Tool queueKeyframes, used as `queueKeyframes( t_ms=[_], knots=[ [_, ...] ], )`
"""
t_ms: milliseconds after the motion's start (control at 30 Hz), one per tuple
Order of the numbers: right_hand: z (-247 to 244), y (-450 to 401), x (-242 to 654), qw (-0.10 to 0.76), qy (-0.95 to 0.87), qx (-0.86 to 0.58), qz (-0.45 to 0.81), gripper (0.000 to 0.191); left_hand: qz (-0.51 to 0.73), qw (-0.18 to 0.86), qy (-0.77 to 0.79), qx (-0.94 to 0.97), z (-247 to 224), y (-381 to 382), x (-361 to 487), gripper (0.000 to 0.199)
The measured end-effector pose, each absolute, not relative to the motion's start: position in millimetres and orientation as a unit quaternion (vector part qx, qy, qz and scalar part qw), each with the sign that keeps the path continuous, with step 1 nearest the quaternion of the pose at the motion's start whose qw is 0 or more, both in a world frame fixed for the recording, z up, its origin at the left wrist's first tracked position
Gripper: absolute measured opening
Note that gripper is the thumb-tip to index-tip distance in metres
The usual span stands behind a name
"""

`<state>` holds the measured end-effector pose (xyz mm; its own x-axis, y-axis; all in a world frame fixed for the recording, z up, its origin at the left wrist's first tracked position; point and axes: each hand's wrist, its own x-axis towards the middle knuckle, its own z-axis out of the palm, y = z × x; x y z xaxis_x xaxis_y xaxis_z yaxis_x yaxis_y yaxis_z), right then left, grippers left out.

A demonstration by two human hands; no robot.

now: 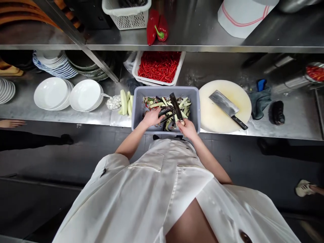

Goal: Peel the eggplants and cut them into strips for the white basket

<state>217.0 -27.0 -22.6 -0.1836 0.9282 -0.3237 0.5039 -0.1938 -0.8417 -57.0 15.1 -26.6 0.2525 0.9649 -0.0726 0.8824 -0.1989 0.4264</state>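
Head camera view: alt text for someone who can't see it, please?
A person's left hand and right hand hold long dark objects over a gray bin of vegetable strips. At right, a cleaver lies on a round cutting board; behind the bin, red chilies fill a white tray.

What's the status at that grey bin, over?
Left hand gripping dark piece; right hand, longer dark strip. Pale strips below in grey bin. Cleaver aside on round board; nothing visibly blocking hands.

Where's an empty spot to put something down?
Try the upper shelf, between the red peppers and the white striped container, or the counter behind the cutting board, right of the chilli basket. It's crowded left of the gray bin: garlic and pale green pieces sit between it and the white bowls.
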Motion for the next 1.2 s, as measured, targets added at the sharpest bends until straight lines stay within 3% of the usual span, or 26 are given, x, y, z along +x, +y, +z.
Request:
queueKeyframes(
  t_ms=[233, 500, 667, 867, 1000, 1200],
  knots=[
    [-5, -2, 200, 0.189, -0.672, -0.612, 0.371, 0.041, 0.083, 0.158, 0.574, 0.799, -14, 22, -46, 0.044],
    [9, 3, 197, 0.201, -0.679, -0.628, 0.322, 0.037, 0.15, 0.132, 0.548, 0.812, 7, 30, -34, 0.044],
    [-18, -38, 233, 0.086, -0.573, -0.636, 0.51, 0.044, 0.296, 0.119, 0.626, 0.712, 29, 45, -62, 0.05],
    [-4, -33, 256, 0.3, -0.477, -0.592, 0.576, 0.056, 0.416, 0.234, 0.562, 0.675, 45, 67, -78, 0.067],
    [21, -4, 230, 0.376, -0.437, -0.553, 0.602, 0.061, 0.491, 0.32, 0.497, 0.64, 46, 54, -39, 0.069],
    [33, 18, 203, 0.484, -0.425, -0.536, 0.546, 0.056, 0.397, 0.445, 0.422, 0.683, 28, 12, 20, 0.054]
  ],
)
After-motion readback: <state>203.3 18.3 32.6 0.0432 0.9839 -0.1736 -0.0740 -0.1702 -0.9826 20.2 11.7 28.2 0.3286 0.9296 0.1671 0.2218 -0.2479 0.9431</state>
